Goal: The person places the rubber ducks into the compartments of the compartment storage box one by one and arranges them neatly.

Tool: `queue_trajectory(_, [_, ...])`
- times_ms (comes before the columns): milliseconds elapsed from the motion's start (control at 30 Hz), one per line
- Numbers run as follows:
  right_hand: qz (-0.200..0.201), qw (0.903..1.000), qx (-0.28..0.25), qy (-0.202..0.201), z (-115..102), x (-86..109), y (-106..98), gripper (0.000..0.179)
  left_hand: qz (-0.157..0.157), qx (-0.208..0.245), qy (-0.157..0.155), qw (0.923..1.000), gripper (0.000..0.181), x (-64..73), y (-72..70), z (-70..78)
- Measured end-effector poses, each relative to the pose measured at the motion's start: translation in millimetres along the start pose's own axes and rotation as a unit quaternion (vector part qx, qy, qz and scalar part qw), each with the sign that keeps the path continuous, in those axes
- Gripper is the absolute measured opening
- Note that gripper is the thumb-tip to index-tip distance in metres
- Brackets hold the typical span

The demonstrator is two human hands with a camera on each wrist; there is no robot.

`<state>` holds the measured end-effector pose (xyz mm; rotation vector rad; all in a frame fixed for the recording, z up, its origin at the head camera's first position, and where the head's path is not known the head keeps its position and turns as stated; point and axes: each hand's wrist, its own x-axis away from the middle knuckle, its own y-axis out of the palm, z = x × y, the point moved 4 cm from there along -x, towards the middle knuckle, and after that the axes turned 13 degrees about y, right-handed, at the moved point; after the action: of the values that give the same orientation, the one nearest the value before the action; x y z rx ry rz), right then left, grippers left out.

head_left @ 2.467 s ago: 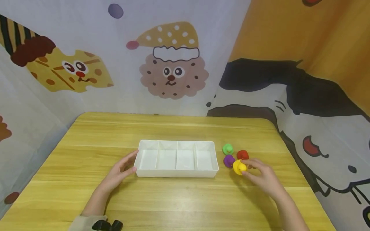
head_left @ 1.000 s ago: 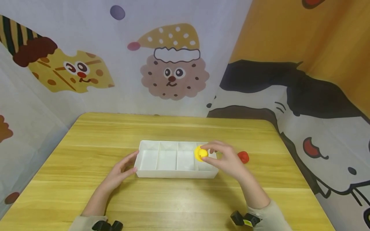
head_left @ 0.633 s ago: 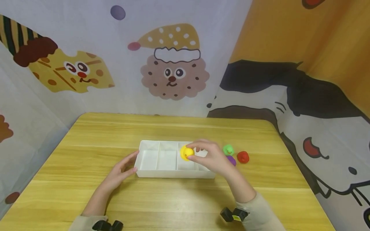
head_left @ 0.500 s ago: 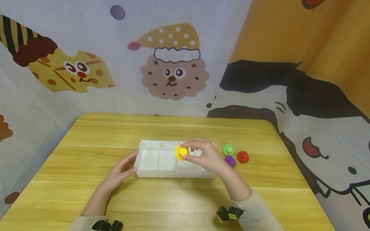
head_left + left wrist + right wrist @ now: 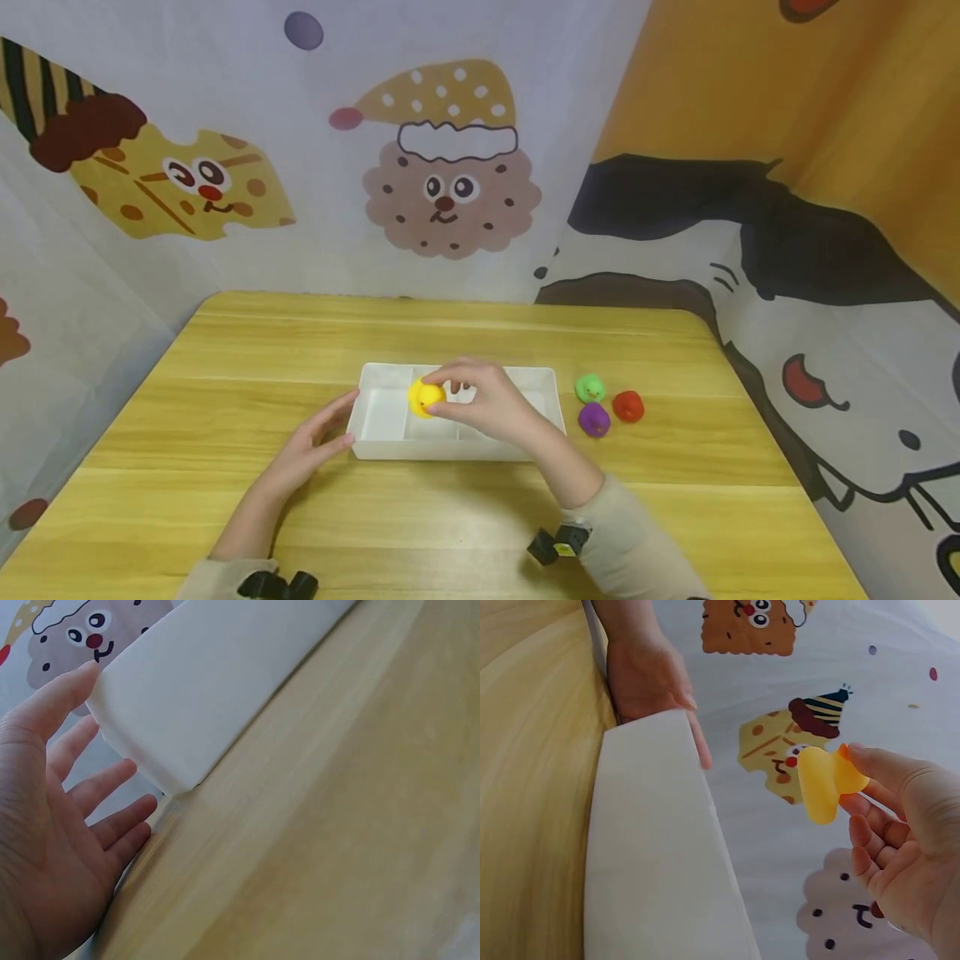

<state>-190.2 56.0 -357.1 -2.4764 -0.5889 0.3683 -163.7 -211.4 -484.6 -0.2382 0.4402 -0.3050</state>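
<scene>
Between the thumb and fingers of my right hand (image 5: pixel 487 404) is a small yellow rubber duck (image 5: pixel 426 399), pinched. In the head view it overlaps the left part of a white four-compartment tray (image 5: pixel 457 451), around the first divider. The right wrist view shows the yellow duck (image 5: pixel 821 784) up above the tray's rim (image 5: pixel 705 776). My left hand (image 5: pixel 311 442) is at the tray's left end, thumb and fingertips against it. In the left wrist view the fingers of that hand (image 5: pixel 71 817) are spread and loosely extended beside the tray's end wall (image 5: pixel 187 690).
To the right of the tray, three more rubber ducks sit close together on the wooden table (image 5: pixel 465 533): a green duck (image 5: pixel 590 388), a purple duck (image 5: pixel 594 420) and a red duck (image 5: pixel 628 407). A cartoon-print curtain (image 5: pixel 315 267) hangs behind the table.
My right hand took hold of the yellow duck beside the other ducks and carried it left across the tray. The left hand and the tray have stayed in place.
</scene>
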Motion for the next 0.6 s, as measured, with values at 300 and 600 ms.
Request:
queue_trajectory(300, [-0.014, 0.9995, -0.011, -0.025, -2.7, -16.8, 22.8, 0.031, -0.002, 0.001, -0.010, 0.9999, 0.058, 0.5, 0.2, -0.5])
queue_trajectory(600, [-0.032, 0.9995, 0.000, -0.001, 5.0, -33.0, 41.2, 0.030, -0.009, 0.012, 0.004, 0.9999, 0.058, 0.2, 0.0, -0.3])
